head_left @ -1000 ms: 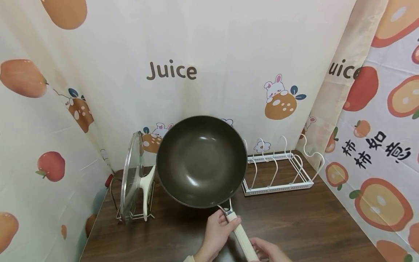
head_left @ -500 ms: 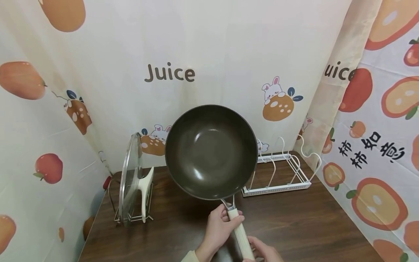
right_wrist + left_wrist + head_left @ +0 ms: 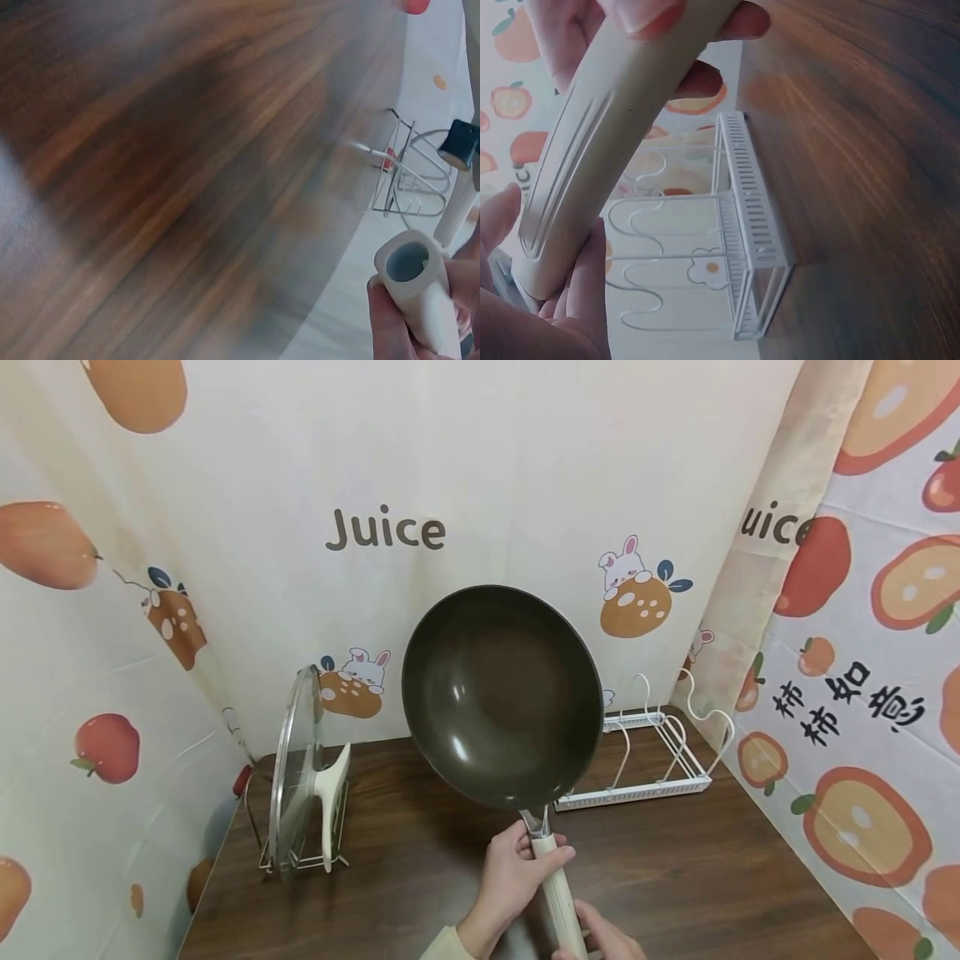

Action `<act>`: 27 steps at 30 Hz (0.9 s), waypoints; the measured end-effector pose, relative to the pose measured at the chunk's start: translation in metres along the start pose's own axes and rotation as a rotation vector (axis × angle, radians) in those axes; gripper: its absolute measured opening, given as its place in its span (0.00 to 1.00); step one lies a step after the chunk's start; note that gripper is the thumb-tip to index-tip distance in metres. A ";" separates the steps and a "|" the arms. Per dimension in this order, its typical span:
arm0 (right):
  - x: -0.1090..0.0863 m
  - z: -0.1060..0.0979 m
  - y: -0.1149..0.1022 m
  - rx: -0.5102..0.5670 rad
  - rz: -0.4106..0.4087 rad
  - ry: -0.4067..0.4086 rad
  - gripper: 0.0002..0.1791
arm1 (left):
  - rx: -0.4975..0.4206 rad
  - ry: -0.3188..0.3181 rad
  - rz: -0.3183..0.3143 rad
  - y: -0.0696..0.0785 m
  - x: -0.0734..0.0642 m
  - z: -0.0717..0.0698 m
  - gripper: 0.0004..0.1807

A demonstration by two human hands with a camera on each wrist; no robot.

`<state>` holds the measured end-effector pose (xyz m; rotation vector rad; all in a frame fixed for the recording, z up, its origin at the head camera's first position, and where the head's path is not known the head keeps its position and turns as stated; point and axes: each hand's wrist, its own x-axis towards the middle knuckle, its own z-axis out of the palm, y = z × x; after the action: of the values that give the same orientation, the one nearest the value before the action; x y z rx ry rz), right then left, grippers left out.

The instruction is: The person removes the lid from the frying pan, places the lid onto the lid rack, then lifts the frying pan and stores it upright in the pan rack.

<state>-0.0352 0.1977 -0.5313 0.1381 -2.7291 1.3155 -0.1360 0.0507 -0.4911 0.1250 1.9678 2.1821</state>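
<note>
A dark deep frying pan (image 3: 502,693) is held up over the table, tilted so its inside faces the head camera. Its cream handle (image 3: 561,902) slants down toward the lower edge of that view. Close below the metal neck, my left hand (image 3: 512,872) grips the handle, thumb laid across it. My right hand (image 3: 609,937) holds the same handle nearer its end, partly cut off by the frame. In the left wrist view, fingers of both hands wrap the handle (image 3: 607,127). The right wrist view shows the handle's hollow end (image 3: 409,262) beside the right fingers.
On the left of the brown table (image 3: 675,877) a glass lid (image 3: 296,777) with a cream handle stands upright in a wire stand (image 3: 341,860). A white rack (image 3: 637,795) with curved dividers stands at the back right, partly behind the pan. Printed curtains line the back and sides.
The pan has shifted up and to the right, now covering more of the rack, and its handle stands more upright. Both hands have kept hold of the handle.
</note>
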 end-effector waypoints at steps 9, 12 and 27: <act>-0.003 -0.003 0.000 0.047 0.103 -0.088 0.28 | 0.037 -0.016 0.054 0.002 0.001 0.010 0.15; 0.000 -0.008 0.003 0.007 0.093 -0.112 0.30 | 0.028 -0.046 0.073 0.004 0.002 0.012 0.14; 0.029 -0.061 0.019 0.754 -0.048 -0.654 0.30 | -0.054 -0.355 0.171 0.016 0.008 0.022 0.12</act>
<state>-0.0630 0.2558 -0.5042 0.8071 -2.4226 2.5769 -0.1411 0.0727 -0.4729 0.6460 1.7535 2.1282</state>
